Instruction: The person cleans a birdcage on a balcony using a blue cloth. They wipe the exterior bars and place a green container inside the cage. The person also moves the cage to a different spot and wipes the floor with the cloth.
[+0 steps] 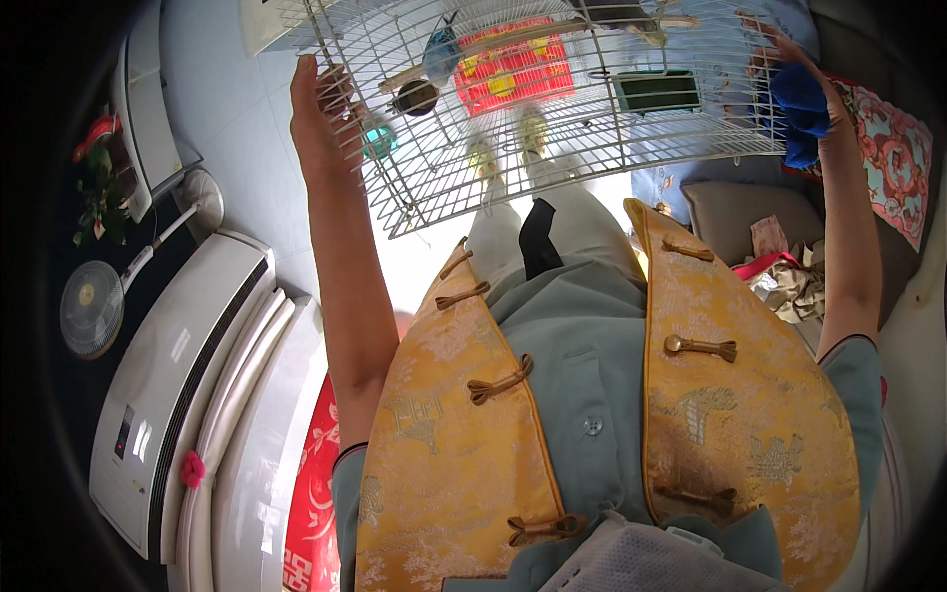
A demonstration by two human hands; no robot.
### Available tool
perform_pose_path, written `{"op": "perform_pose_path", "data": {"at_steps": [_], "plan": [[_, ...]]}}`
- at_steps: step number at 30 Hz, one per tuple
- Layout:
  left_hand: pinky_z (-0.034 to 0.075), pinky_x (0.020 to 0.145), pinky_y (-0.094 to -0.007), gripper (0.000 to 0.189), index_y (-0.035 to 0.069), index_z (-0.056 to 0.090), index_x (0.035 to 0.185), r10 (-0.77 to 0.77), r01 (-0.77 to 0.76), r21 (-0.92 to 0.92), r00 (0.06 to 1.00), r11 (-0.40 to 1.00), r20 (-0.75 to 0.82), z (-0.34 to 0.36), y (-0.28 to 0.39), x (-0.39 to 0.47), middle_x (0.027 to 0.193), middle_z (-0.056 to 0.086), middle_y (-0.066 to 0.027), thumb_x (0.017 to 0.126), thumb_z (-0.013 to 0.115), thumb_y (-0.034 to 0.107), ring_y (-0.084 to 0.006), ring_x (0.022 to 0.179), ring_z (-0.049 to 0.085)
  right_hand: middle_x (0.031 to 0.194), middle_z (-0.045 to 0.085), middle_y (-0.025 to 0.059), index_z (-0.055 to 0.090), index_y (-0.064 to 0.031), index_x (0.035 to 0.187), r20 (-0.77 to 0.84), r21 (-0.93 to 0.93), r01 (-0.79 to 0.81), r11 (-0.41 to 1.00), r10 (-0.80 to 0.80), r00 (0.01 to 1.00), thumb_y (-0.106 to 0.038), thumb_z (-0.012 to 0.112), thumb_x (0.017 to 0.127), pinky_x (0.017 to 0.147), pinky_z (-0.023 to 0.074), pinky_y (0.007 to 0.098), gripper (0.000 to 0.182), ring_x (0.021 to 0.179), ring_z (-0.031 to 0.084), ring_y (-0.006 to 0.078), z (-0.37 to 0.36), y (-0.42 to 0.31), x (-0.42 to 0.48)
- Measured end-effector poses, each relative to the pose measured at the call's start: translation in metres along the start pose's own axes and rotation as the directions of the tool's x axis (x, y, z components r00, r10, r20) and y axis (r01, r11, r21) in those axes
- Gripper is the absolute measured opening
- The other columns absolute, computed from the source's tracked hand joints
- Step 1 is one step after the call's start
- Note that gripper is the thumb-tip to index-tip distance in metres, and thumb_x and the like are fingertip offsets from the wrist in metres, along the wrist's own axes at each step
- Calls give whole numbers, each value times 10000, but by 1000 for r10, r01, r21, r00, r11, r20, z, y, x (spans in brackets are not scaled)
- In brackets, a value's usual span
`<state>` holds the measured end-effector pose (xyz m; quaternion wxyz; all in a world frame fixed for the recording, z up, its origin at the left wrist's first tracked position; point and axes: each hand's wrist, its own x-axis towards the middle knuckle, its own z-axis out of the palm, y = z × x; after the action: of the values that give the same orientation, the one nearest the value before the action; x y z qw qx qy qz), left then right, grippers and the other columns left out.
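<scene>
A white wire birdcage [473,159] is held up in front of me, between my two hands. My left hand [319,118] grips its left side, fingers against the bars. At its right side, my right hand [821,81] holds a bunched blue cloth [799,100], with fingers reaching to the bars. Inside, a blue budgerigar [442,55] perches near a dark round cup [416,98]. A second, greyish bird [629,21] is partly cut off by the top edge. On the right hangs a dark green feeding trough [657,91]; a teal cup [379,140] shows at lower left.
A red item with yellow patterns [514,70] shows through the bars. To the left stand a white floor-standing air conditioner [177,370] and an electric fan [92,307]. At right, a grey cushioned seat [747,211] bears crumpled paper [795,288] and a patterned cloth [891,159].
</scene>
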<state>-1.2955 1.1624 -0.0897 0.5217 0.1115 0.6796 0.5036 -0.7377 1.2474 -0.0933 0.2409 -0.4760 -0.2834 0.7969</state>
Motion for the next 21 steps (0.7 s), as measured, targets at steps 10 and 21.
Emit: {"op": "perform_pose_path", "data": {"at_steps": [10, 21], "plan": [[410, 509, -241, 462, 31, 580, 789, 30, -31, 19, 999, 999, 21, -5, -9, 10, 688, 556, -43, 736, 587, 489, -118, 598, 502, 1127, 549, 102, 478, -68, 1203, -215, -257, -51, 965, -6, 977, -208, 548, 820, 837, 459, 257, 414, 976, 560, 152, 27, -3, -10], [370, 551, -248, 455, 21, 560, 773, 76, -76, -1, 996, 997, 45, -4, -20, -4, 691, 514, -41, 659, 668, 447, -114, 611, 453, 915, 578, 60, 533, -60, 1083, -413, -189, -188, 964, 95, 906, -286, 563, 817, 726, 456, 261, 350, 824, 553, 135, 76, 7, -32]]}}
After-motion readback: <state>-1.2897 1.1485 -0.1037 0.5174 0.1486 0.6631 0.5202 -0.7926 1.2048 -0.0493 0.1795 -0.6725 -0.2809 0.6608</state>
